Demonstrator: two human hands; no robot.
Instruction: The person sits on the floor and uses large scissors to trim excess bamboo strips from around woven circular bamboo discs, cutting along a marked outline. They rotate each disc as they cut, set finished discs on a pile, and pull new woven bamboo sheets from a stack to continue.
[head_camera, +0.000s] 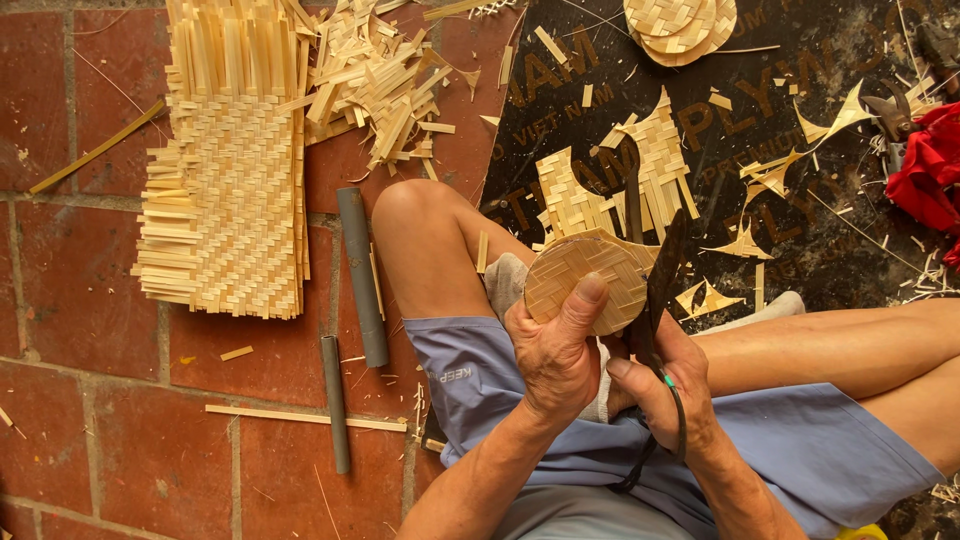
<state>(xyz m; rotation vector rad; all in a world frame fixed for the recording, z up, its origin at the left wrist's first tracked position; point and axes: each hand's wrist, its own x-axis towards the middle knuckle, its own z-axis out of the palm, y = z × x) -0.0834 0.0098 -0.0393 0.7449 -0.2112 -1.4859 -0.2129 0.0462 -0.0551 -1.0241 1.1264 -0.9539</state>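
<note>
Both hands work over the person's lap, above blue shorts. Left hand grips a round woven bamboo disc, thumb pressed flat on its face and fingers curled behind it. Right hand is closed around the handles of dark shears, whose blades rise just beside the disc's right edge. Far left of the left hand, a large woven bamboo mat with loose strip ends lies on red brick paving. Beyond both hands, a dark plywood board carries woven offcuts and a stack of finished discs. Left of the knee lie two grey tubes. Above them, cut strips sit heaped.
</note>
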